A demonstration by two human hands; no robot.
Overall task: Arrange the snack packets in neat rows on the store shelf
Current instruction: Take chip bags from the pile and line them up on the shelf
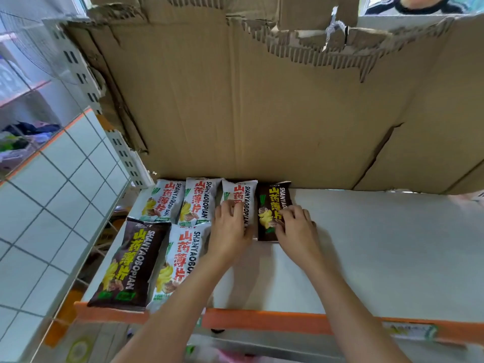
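We see six snack packets on the white shelf [366, 244], four in the back row against the cardboard [248, 113]. Our left hand [230, 226] rests flat-fingered on the third white packet [242, 197]; at its three o'clock, our right hand [296, 226] presses the dark packet [273, 203].

four packets [207, 203] behind — two packets [154, 260] in front, shelf [366, 244] left end

Each snack packet carries the word "SHANYAOBOPIAN" in capitals along its length, beside large Chinese characters "山药薄片". On the white packets [199, 201] the characters are red with black lettering; on the dark brown packets [131, 263] they are yellow with white lettering. The label strip [411, 331] on the shelf edge is too blurred to read.
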